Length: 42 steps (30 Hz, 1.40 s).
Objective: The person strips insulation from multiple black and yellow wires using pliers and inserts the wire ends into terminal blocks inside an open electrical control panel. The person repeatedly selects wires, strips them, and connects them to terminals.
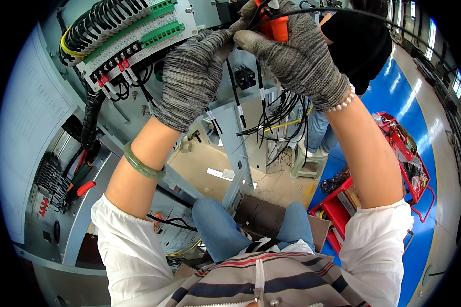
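At the top of the head view, both hands wear grey knitted gloves and meet in front of an open electrical cabinet. My right hand (305, 59) is closed round an orange-handled hand tool (276, 29); its working end is hidden, so I cannot tell its exact kind. My left hand (194, 74) is closed, thumb and fingers pressed together against the right fingertips; whatever they pinch is hidden. Beside it on the left is a terminal board (133, 43) with green connector blocks and red-sleeved wire ends. Black wires (284, 117) with white marker sleeves dangle below the hands.
A thick black wire bundle (105, 20) arches at the upper left. Red-handled pliers (84, 187) lie on the cabinet's left side. At right are a red toolbox (338, 204), a grey-green stool (308, 166) and another person (361, 43) in dark clothing, close by my right hand.
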Motion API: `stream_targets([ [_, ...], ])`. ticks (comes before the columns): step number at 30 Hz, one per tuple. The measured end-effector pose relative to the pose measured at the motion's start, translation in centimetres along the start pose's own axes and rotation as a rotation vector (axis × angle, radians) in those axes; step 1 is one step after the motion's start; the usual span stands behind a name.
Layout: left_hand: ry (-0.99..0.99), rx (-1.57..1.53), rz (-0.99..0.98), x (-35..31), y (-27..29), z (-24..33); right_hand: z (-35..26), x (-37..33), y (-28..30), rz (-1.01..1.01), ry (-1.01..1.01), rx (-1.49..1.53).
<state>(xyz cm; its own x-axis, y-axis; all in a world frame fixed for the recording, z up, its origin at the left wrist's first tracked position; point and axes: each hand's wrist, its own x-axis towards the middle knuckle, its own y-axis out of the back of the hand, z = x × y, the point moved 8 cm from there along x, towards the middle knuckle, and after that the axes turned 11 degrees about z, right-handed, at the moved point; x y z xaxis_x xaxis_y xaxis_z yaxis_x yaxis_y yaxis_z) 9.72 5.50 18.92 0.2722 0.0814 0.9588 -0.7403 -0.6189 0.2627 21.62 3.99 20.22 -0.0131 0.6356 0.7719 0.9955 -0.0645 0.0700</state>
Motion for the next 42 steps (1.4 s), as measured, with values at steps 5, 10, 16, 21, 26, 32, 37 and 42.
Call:
stream_targets([
  [5,0.001,-0.005,-0.043,0.1,-0.2,0.4,0.1,0.0,0.1,0.03,0.013,-0.046],
  [10,-0.007,-0.041,-0.088,0.3,0.0,1.3,1.3,0.7,0.6,0.046,0.208,-0.068],
  [16,0.093,-0.073,-0.091,0.3,-0.6,0.6,2.0,0.9,0.7,0.029,0.157,-0.159],
  [21,0.076,-0.055,-0.072,0.7,-0.9,0.7,2.0,0.9,1.3,-0.001,0.117,-0.144],
  [26,0.071,-0.084,-0.054,0.3,-0.8,0.0,1.9,-0.4,3.0,-0.015,0.044,0.031],
  [32,0.138,-0.075,-0.044,0.3,-0.9,-0.3,1.4,-1.8,7.2,0.204,0.377,-0.826],
  [37,0.137,-0.064,-0.011,0.1,-0.8,-0.5,1.0,-3.3,6.2,0.079,0.375,-1.108],
  [42,0.118,-0.034,-0.007,0.2,-0.7,-0.3,-0.7,-3.3,3.6,0.102,0.403,-1.211],
])
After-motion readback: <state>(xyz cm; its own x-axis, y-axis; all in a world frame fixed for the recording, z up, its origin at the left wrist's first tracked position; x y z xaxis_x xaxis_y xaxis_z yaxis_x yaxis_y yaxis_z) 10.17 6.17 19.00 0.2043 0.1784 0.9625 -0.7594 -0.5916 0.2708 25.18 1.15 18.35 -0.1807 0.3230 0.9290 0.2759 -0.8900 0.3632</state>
